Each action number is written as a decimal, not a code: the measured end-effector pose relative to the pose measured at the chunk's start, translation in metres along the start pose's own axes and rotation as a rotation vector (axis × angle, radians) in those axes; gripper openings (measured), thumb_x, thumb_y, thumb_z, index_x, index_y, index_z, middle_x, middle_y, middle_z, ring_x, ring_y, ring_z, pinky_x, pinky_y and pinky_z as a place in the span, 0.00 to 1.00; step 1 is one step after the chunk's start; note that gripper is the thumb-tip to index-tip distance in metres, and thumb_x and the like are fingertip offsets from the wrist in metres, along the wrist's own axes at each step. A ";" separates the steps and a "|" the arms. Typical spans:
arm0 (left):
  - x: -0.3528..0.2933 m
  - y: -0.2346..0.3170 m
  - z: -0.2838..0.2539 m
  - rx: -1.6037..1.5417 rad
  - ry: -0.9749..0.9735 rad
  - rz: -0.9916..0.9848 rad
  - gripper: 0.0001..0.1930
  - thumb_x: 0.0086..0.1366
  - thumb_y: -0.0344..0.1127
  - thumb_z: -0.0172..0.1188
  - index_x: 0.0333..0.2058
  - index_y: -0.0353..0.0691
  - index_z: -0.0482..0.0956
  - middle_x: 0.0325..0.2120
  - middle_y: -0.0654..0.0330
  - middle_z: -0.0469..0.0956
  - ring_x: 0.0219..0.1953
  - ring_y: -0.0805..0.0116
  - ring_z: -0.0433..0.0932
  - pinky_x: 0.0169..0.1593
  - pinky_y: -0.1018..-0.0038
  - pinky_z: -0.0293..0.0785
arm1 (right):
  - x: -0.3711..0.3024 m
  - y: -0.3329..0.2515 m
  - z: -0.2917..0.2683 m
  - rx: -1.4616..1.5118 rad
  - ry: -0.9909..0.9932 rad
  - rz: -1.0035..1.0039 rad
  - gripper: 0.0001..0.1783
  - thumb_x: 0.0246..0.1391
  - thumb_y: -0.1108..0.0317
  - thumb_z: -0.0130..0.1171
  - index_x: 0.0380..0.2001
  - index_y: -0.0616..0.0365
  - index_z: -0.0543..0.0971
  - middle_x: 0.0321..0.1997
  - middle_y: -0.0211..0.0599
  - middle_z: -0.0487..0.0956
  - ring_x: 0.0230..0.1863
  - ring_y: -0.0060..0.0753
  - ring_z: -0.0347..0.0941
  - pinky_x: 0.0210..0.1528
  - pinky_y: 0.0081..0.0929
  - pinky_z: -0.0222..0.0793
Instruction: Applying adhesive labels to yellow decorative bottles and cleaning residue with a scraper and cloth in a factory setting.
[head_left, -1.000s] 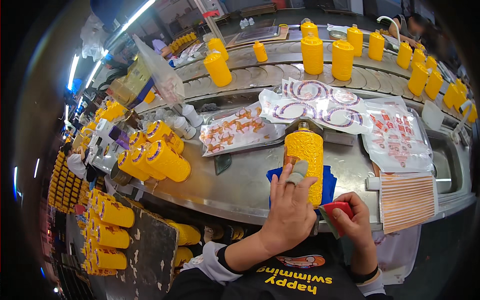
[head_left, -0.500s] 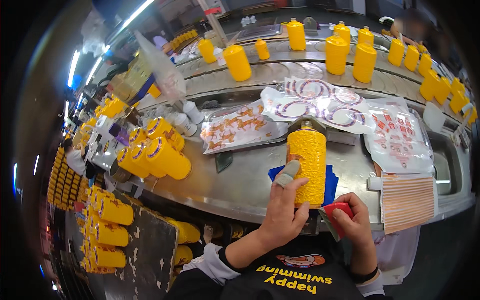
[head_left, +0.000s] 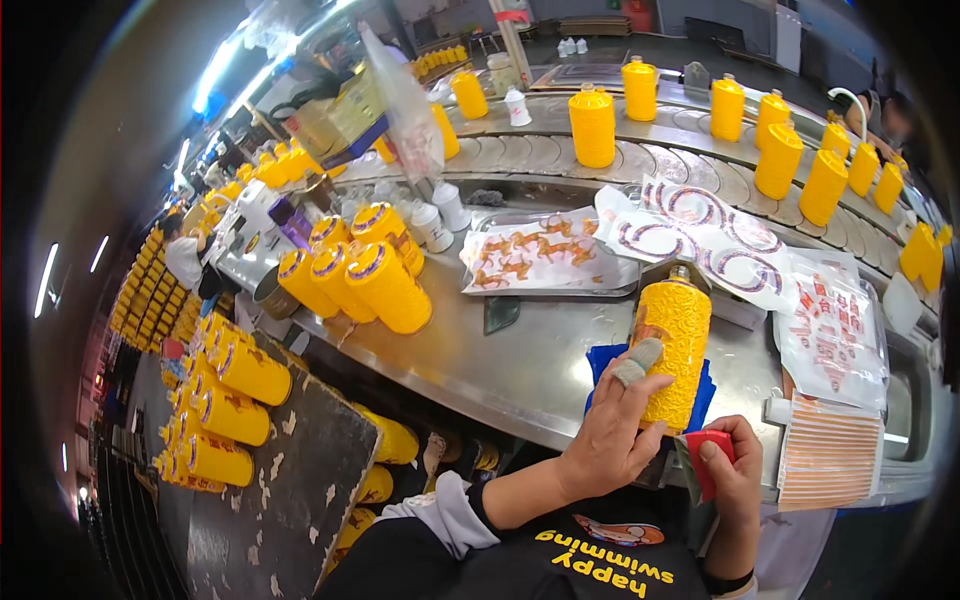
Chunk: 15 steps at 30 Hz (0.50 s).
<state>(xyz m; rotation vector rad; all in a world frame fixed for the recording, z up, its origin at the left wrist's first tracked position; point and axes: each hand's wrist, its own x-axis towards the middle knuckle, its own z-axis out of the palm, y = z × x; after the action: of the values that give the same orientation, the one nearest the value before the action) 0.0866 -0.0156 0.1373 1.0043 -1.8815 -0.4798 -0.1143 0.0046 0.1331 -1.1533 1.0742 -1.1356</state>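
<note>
A yellow embossed bottle (head_left: 672, 345) lies on its side at the steel table's near edge, neck pointing away, over a blue cloth (head_left: 704, 398). My left hand (head_left: 612, 430) grips its lower left side, fingers along the bottle and thumb by its base. A grey fabric cover wraps one of those fingertips. Part of a brown picture shows on the bottle beside it. Just right of the base, my right hand (head_left: 735, 465) pinches a small flat red and grey-green scraper-like piece (head_left: 706, 462); its exact kind is unclear.
Decal sheets with brown figures (head_left: 535, 250), purple rings (head_left: 690, 240) and red print (head_left: 832, 325) lie beyond the bottle. Striped strips (head_left: 830, 455) hang at the right edge. Yellow bottles (head_left: 388, 288) stand left, others (head_left: 593, 125) on the conveyor. A dark worn board (head_left: 290, 490) holds more bottles.
The view has swung left, so the table and bottle appear farther right. Conveyor bottles have shifted position. Both hands keep their holds, the left still against the bottle.
</note>
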 end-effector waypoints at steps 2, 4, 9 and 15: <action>0.000 0.001 0.000 0.013 -0.005 -0.020 0.25 0.57 0.30 0.53 0.54 0.35 0.61 0.56 0.34 0.57 0.59 0.34 0.55 0.64 0.52 0.47 | 0.000 0.002 -0.001 0.024 -0.005 0.028 0.10 0.51 0.71 0.58 0.37 0.62 0.71 0.31 0.30 0.75 0.31 0.14 0.68 0.35 0.14 0.66; 0.001 0.001 0.001 0.001 -0.020 -0.019 0.25 0.57 0.30 0.53 0.54 0.35 0.61 0.57 0.34 0.57 0.60 0.34 0.54 0.64 0.52 0.46 | 0.000 0.002 -0.002 0.027 -0.005 0.016 0.10 0.51 0.72 0.58 0.37 0.62 0.71 0.32 0.30 0.75 0.32 0.14 0.68 0.35 0.14 0.66; 0.000 -0.002 0.001 0.079 -0.012 0.018 0.24 0.60 0.32 0.52 0.55 0.35 0.61 0.55 0.36 0.58 0.58 0.37 0.57 0.62 0.54 0.51 | 0.000 0.001 -0.003 0.039 -0.019 0.009 0.11 0.52 0.71 0.59 0.37 0.62 0.71 0.32 0.30 0.75 0.32 0.14 0.69 0.36 0.14 0.66; 0.000 0.000 0.001 0.050 0.008 0.005 0.23 0.63 0.36 0.53 0.55 0.35 0.62 0.56 0.38 0.59 0.59 0.39 0.58 0.62 0.54 0.51 | 0.000 0.002 -0.006 0.039 -0.010 -0.022 0.10 0.51 0.73 0.58 0.37 0.62 0.71 0.32 0.30 0.75 0.32 0.14 0.69 0.35 0.14 0.67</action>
<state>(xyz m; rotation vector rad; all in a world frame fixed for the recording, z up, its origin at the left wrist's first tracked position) 0.0854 -0.0162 0.1367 1.0327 -1.8967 -0.4274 -0.1198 0.0037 0.1306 -1.1415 1.0293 -1.1625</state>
